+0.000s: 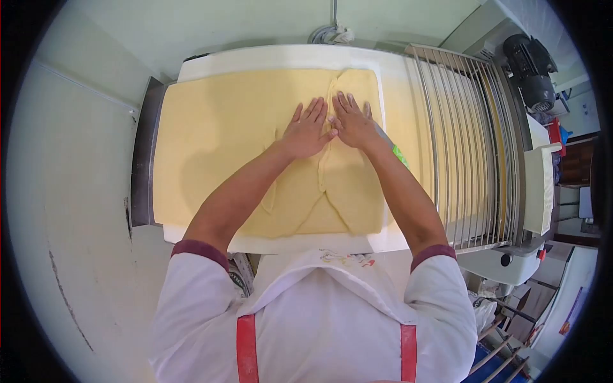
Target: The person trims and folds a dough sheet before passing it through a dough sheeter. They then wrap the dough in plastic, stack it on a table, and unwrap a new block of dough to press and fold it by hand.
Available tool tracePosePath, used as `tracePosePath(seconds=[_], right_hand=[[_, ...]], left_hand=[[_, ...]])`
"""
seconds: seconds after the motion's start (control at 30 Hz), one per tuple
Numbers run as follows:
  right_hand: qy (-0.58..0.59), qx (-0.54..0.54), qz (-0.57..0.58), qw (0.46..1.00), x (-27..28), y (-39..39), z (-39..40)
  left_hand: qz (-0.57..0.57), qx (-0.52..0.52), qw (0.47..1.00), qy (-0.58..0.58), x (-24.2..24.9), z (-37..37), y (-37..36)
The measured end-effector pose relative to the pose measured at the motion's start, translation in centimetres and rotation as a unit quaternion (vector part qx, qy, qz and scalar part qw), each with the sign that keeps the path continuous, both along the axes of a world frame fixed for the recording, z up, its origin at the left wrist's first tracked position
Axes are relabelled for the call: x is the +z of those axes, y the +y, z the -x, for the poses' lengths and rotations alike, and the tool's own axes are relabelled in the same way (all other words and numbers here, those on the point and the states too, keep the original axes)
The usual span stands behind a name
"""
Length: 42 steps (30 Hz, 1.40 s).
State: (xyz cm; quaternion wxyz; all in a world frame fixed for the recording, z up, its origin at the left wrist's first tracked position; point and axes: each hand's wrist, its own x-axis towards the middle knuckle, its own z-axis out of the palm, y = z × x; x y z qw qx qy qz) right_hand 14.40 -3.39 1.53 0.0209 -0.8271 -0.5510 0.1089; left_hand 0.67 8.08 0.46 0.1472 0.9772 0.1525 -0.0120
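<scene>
A wide sheet of pale yellow dough (217,147) lies flat, with folded pieces overlapping at its right part. A raised seam runs front to back through that part and forks into a V near the front edge. My left hand (308,129) rests on the dough just left of the seam, fingers stretched out and pointing away from me. To the right of the seam, my right hand (355,123) lies with its fingers extended, its thumb close to the left thumb. Partly hidden under my right forearm is a thing with a bright green patch (400,155).
The dough lies on a white belt (255,57) of a machine with a metal end plate (143,153) at left. A barred metal guard (460,147) stands at right, with a black motor (530,71) behind it. A pale wall borders the back.
</scene>
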Motion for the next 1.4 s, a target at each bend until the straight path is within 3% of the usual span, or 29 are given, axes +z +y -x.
tracePosePath(seconds=[0.2,0.27,0.37,0.4,0.5,0.53,0.6,0.67,0.8,0.9,1.0,1.1,1.2,1.3,1.4], right_hand=[[0.021,-0.008,0.026,0.999,0.8,0.0,0.3],[-0.022,-0.009,0.013,1.0,0.6,-0.5,1.2],[-0.012,-0.023,0.011,1.0,1.2,-1.4,3.1],[-0.004,-0.032,0.006,0.999,1.9,-1.5,3.1],[0.016,-0.065,-0.179,0.982,0.6,-3.8,3.7],[0.077,-0.073,-0.256,0.961,0.3,-5.2,4.1],[0.049,-0.089,-0.305,0.947,-0.3,-8.2,4.6],[-0.051,-0.17,-0.331,0.927,-1.4,-11.5,3.8],[0.014,-0.243,-0.267,0.932,-1.9,-15.2,1.6],[0.061,-0.239,-0.232,0.941,-1.3,-16.7,1.9],[0.079,-0.255,-0.259,0.928,-1.8,-16.4,2.0],[0.09,-0.271,-0.313,0.906,-1.9,-17.2,2.4],[0.283,-0.334,-0.331,0.836,-0.4,-18.0,4.6],[0.323,-0.294,-0.355,0.826,2.0,-17.6,6.6],[0.285,-0.237,-0.315,0.874,4.3,-16.8,9.1]], left_hand=[[0.024,-0.012,1.0,-0.008,0.5,0.9,-0.7],[0.059,-0.012,0.998,0.0,1.0,2.4,-1.0],[0.039,0.017,0.989,-0.141,0.8,5.0,0.5],[0.038,0.012,0.963,-0.268,0.9,6.1,1.7],[0.12,0.202,0.953,-0.189,2.9,11.7,3.1],[0.12,0.214,0.954,-0.174,2.9,13.1,2.5],[0.119,0.237,0.953,-0.144,2.7,16.2,1.0],[0.032,0.25,0.962,-0.105,2.6,17.8,-1.4],[-0.014,0.294,0.956,-0.009,4.2,17.4,-5.6],[0.052,0.342,0.934,-0.086,2.8,16.8,-5.4],[0.296,0.361,0.865,-0.186,2.0,16.4,-5.4],[0.327,0.371,0.844,-0.21,1.5,16.9,-6.4],[0.419,0.293,0.829,-0.228,-0.4,16.6,-5.4],[0.496,0.193,0.833,-0.149,5.3,13.1,-6.0],[0.435,0.13,0.889,-0.057,3.0,9.9,-5.0]])
